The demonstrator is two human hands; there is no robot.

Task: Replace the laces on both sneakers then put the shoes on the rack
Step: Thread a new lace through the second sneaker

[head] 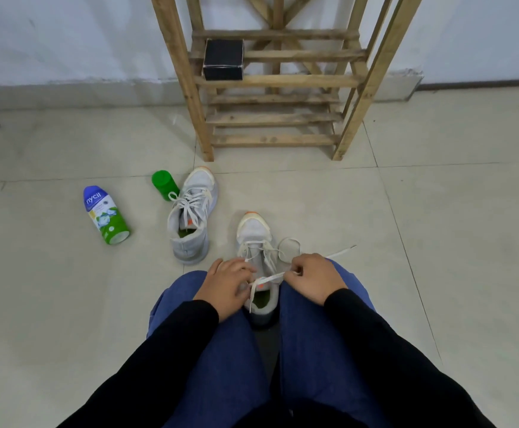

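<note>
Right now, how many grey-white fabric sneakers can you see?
2. The near sneaker stands between the person's knees, its white lace held by left hand and right hand; the far sneaker stands left of it, beside a green container. None on the wooden rack.

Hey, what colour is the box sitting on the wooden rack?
The box is black, seen best in the head view.

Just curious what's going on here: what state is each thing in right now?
Near grey-white sneaker: upright between the knees, lace untied.
Far grey-white sneaker: upright, laced.
White flat lace: pulled taut rightwards.
Right hand: pinches the lace.
Left hand: fingers curled on the lace.
Green-and-blue plastic bottle: lying down.
Wooden slatted rack: holds black box, no shoes.
</note>
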